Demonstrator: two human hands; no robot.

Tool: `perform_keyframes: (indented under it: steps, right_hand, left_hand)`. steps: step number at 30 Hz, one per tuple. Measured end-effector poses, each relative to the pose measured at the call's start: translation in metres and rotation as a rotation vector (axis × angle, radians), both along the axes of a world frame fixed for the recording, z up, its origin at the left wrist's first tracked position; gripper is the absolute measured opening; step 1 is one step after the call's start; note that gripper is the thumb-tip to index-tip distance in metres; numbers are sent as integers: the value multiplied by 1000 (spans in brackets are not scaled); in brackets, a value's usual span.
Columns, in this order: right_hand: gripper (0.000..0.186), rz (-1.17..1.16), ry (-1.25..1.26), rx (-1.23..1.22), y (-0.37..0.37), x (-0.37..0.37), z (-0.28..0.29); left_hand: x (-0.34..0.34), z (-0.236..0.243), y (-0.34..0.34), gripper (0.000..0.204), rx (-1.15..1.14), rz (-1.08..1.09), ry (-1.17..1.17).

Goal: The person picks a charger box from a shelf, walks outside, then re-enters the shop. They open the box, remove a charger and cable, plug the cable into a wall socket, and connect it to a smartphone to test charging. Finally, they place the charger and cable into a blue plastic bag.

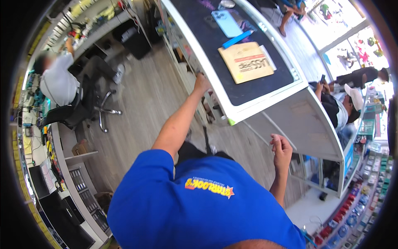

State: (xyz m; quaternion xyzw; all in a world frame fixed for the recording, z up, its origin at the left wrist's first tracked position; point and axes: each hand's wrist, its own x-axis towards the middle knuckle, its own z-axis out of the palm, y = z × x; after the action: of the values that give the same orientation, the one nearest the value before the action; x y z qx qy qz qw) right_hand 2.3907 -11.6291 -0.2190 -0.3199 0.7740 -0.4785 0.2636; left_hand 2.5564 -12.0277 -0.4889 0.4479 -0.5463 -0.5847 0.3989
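My left hand (202, 83) reaches to the back side of the display counter (227, 102), just below its white rim. Its fingers look curled in against the cabinet, and what they grip, if anything, is hidden. Held out in the air beside the counter's end panel, my right hand (281, 150) is empty, with loosely bent fingers a little apart. On the counter's dark mat (244, 94) lie a light-blue smartphone (227, 24), a blue strip-shaped object (238, 39) and a tan padded envelope (245, 62).
A person in a white shirt (62, 81) sits on a black swivel chair (85, 101) at a cluttered workbench on the left. People stand beyond the counter, one in a white cap (353, 98). A black bin (132, 39) stands far left. Packaged goods (352, 207) line the right.
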Motion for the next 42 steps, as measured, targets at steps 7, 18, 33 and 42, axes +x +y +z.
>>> perform_keyframes:
  steps: [7,18,33,42]
  right_hand:
    - [31,-362,-47,154,24,58,-3]
    - [31,-73,-130,-114,-24,72,57]
    - [39,-633,-164,-216,465,-48,47]
    - [34,-768,-258,-226,691,-173,32]
  left_hand:
    - [25,80,18,49,233,-5,-160]
    - [208,255,78,47,162,-186,530]
    - [-226,362,609,63,-1457,-1456,170]
    - [-473,330,885,51,-1420,-2174,411]
